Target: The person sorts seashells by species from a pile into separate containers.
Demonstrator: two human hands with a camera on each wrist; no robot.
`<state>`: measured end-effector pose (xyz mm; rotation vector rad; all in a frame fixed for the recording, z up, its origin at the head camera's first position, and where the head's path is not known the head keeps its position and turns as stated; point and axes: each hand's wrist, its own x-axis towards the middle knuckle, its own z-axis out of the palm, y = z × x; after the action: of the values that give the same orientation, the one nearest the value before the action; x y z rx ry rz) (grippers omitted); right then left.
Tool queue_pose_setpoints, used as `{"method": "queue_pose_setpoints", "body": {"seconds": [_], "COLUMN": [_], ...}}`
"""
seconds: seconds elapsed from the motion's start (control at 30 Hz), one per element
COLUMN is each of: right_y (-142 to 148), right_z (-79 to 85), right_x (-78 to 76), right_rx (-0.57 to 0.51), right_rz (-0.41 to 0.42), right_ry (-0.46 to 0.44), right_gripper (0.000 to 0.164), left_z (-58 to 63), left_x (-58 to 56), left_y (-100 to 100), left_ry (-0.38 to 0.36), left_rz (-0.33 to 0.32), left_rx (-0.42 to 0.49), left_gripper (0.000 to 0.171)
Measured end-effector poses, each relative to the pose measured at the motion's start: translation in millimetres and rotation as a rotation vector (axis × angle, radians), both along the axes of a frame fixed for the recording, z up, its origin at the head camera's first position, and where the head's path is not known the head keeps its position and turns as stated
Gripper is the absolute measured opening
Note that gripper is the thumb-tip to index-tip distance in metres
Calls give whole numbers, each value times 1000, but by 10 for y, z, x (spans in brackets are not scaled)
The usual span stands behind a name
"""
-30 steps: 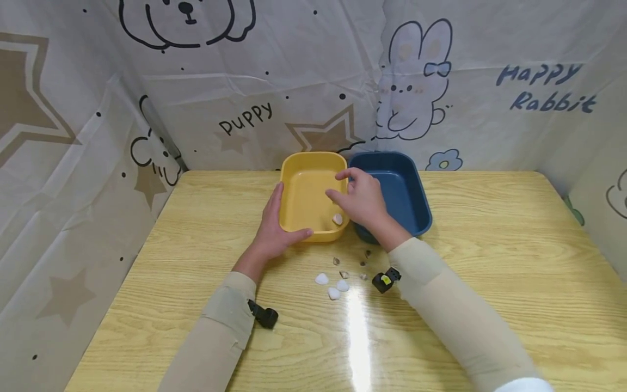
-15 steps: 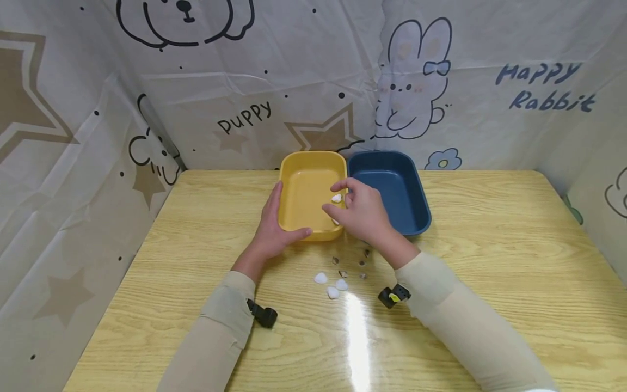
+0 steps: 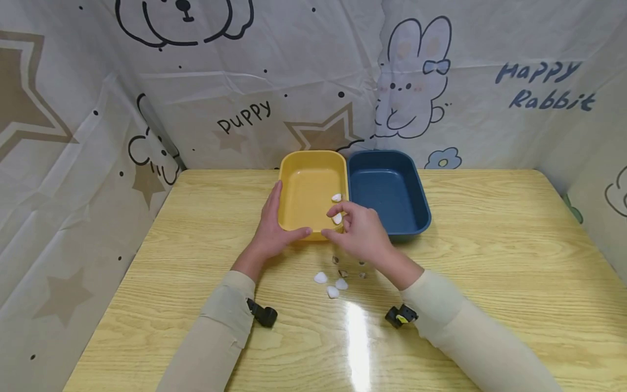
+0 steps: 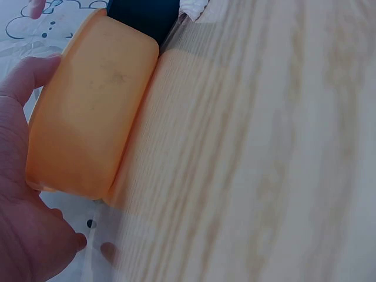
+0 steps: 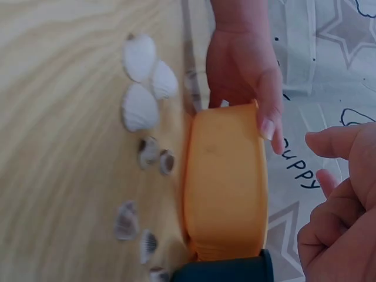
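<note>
My left hand holds the near left corner of a yellow plastic bin, thumb over the front rim and fingers along the left side. Two white seashells lie inside, by its right wall. Above the bin's near right corner is my right hand, its thumb and index finger apart with nothing between them. Three white seashells lie on the table before the bin. Several small brownish snail-like and ribbed shells are close by, some partly hidden by the right hand in the head view.
A dark blue bin stands against the yellow one's right side. Both are on a wood-grain table, near its back edge. Behind hangs a printed cloth with cartoon animals and stars.
A second white shell appeared in the yellow bin after my right hand's fingers parted. That hand has since drawn back toward the near rim. My left hand keeps its place.
</note>
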<state>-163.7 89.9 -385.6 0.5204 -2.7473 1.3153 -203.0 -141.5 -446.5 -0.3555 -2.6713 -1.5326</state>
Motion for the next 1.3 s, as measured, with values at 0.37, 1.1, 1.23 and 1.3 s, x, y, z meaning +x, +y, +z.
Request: {"method": "queue_pose_setpoints", "body": {"seconds": [0.37, 1.1, 1.23, 1.3], "right_y": [25, 44, 41, 39], "right_z": [-222, -457, -467, -477], "right_x": [116, 120, 123, 122], "right_rx": [-8, 147, 175, 178], "right_rz": [150, 419, 438, 447], "right_ry": [-81, -101, -106, -111], "right_gripper": [33, 28, 25, 23], "left_z": [16, 25, 27, 23], "left_x": [0, 24, 24, 22], "left_y": [-1, 5, 7, 8], "left_ry": [-4, -35, -33, -30], "left_rz": [2, 14, 15, 15], "left_rx": [-8, -3, -8, -11], "left_gripper": [125, 126, 126, 126]}}
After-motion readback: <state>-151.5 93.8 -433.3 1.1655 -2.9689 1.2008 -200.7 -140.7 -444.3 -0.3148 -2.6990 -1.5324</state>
